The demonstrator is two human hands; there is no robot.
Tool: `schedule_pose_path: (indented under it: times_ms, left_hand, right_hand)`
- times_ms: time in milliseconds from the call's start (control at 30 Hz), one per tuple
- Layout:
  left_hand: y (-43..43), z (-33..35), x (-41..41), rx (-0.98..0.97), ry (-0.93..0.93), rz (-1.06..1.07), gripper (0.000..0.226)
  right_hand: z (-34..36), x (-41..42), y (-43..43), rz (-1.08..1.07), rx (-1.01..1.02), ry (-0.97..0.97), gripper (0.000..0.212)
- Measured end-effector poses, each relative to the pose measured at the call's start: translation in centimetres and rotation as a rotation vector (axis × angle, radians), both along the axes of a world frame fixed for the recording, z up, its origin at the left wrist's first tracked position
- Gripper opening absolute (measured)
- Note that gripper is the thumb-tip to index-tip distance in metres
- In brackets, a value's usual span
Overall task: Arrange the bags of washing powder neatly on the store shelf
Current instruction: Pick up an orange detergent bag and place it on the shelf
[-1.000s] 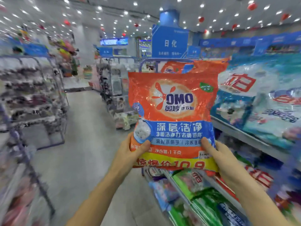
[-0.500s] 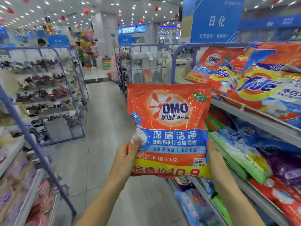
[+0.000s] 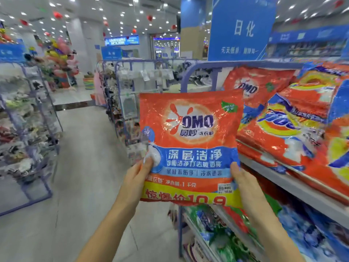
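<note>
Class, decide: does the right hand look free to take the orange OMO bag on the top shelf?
Probably not yet: the right hand grips the held orange plastic OMO washing-powder bag with the left hand. The shelved orange OMO bag lies just beyond it.

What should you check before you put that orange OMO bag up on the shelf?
1. Left hand grips the held OMO bag's lower left edge: ok.
2. Right hand grips its lower right edge: ok.
3. Bag upright, label facing the camera: ok.
4. Bag undamaged: front looks whole, back hidden: cannot tell.
5. Matching shelved OMO bag lies on the upper shelf: ok.
6. Free room beside it: partly hidden by the held bag: cannot tell.
</note>
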State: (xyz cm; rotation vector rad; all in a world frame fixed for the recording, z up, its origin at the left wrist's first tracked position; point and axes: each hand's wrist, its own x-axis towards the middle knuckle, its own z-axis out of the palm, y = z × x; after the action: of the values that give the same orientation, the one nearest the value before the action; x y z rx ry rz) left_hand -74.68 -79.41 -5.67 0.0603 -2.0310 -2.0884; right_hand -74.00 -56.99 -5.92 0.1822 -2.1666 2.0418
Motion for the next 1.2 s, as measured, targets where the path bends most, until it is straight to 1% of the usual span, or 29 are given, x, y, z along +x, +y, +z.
schedule_pose_path:
  times_ms: [67, 133, 167, 233, 267, 333, 433, 533, 567, 633, 667, 700, 767, 867, 933, 1033, 1067, 1133, 1167, 1200]
  left_hand:
    - [0.5, 1.4, -5.0, -0.004, 0.057, -0.089, 0.028]
    - [1.0, 2.9, -10.0, -0.026, 0.109, -0.191, 0.041]
    - [1.3, 3.8, -12.4, -0.027, 0.141, -0.232, 0.045]
    - [1.9, 5.5, -17.3, -0.049, 0.199, -0.328, 0.048]
    - [2.2, 6.3, -20.1, -0.066, 0.208, -0.37, 0.046]
    - [3.0, 8.1, -25.3, -0.078, 0.2, -0.449, 0.033]
    - [4.6, 10.5, -31.2, -0.109, 0.216, -0.541, 0.026]
    - [6.7, 11.7, -35.0, -0.176, 0.233, -0.613, 0.02]
    - [7.4, 11.6, -35.9, -0.163, 0.245, -0.637, 0.022]
    - [9.3, 10.9, -36.9, -0.197, 0.287, -0.684, 0.034]
    - [10.0, 10.6, -37.1, -0.232, 0.307, -0.689, 0.036]
    - [10.6, 10.2, -37.2, -0.247, 0.333, -0.668, 0.033]
    - [11.4, 9.5, -37.6, -0.189, 0.277, -0.645, 0.027]
    - [12.1, 7.3, -38.7, -0.068, 0.146, -0.711, 0.033]
    - [12.3, 4.9, -39.7, -0.045, 0.082, -0.713, 0.036]
    - [12.3, 3.8, -40.5, -0.054, 0.092, -0.666, 0.037]
    - [12.2, 4.0, -40.6, -0.049, 0.094, -0.636, 0.036]
    - [12.0, 4.7, -40.4, -0.059, 0.118, -0.591, 0.037]
    - [11.9, 4.8, -40.3, -0.068, 0.148, -0.585, 0.04]
    - [11.7, 4.8, -39.8, -0.056, 0.191, -0.59, 0.045]
  right_hand:
    - [1.6, -2.5, 0.4, -0.066, 0.068, 0.071, 0.021]
    - [3.4, -5.1, 0.7, -0.174, 0.157, 0.127, 0.007]
    - [4.1, -6.4, 0.9, -0.238, 0.192, 0.155, 0.005]
    - [5.4, -8.9, 0.9, -0.35, 0.242, 0.179, 0.019]
    - [6.1, -10.1, 0.8, -0.388, 0.253, 0.192, 0.023]
    - [7.4, -12.4, 0.5, -0.439, 0.245, 0.227, 0.026]
    - [9.1, -16.0, 0.3, -0.501, 0.281, 0.24, 0.022]
    - [9.8, -18.9, 0.5, -0.605, 0.327, 0.201, 0.022]
    - [9.9, -19.5, 0.7, -0.646, 0.336, 0.187, 0.017]
    - [9.9, -20.4, 1.2, -0.725, 0.33, 0.135, 0.008]
    - [9.8, -20.6, 1.4, -0.76, 0.321, 0.111, 0.005]
    - [9.6, -20.9, 1.7, -0.792, 0.313, 0.092, 0.006]
    - [9.0, -21.3, 1.9, -0.834, 0.28, 0.065, 0.014]
    - [8.2, -22.2, 1.6, -0.836, 0.215, 0.047, 0.037]
    - [8.1, -22.8, 0.9, -0.826, 0.208, 0.038, 0.042]
    - [7.0, -23.5, -0.1, -0.814, 0.242, -0.014, 0.033]
    - [6.5, -23.7, -0.5, -0.809, 0.224, -0.019, 0.036]
    - [5.9, -24.0, -1.1, -0.838, 0.141, -0.012, 0.046]
    - [5.9, -24.0, -1.2, -0.87, 0.124, 0.014, 0.056]
    - [6.1, -24.2, -1.2, -0.905, 0.132, 0.043, 0.072]
